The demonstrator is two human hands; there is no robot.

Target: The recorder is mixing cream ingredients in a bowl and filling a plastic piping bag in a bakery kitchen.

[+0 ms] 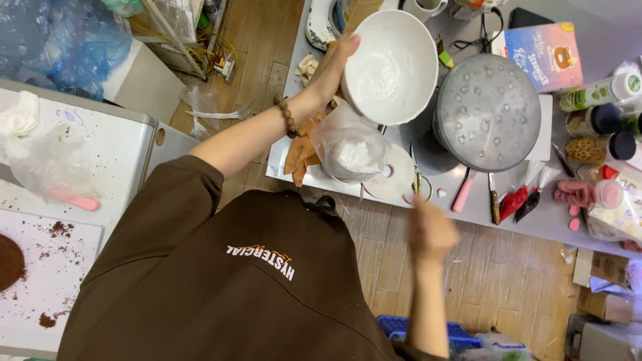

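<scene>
Clearly, the left hand (336,61) grips a white bowl (391,65) by its rim, with the fingers (350,44) closed over the near edge. The bowl is lifted and tilted, so its inside faces the camera, and a thin white film coats the inner wall. It looks like ceramic or hard plastic, so it is probably stiff, rather smooth and easy to slip from a grip on one edge only; if it is ceramic, it may break in a fall. A hold on the rim with the thumb inside seems the safest, or a second hand under the base.

Just below the left hand sits a clear plastic bag (348,152) with white powder inside, soft and light by its look. Beside the bag lies a thin white disc (394,175), and a brown glove (299,152) lies under the wrist. The right hand (431,232) hangs lower, near the table edge; it is blurred, so one cannot tell whether it is open or closed.

To the right of the bowl stands a round metal lid (487,112) with water drops on it. Further right are jars (595,120), a colourful box (545,55), a pink-handled knife (461,194) and small piping bags (518,200).

The grey table (294,170) is crowded, with little free place. The floor (508,281) is wooden, and a white cabinet (120,154) stands on the left side.
</scene>
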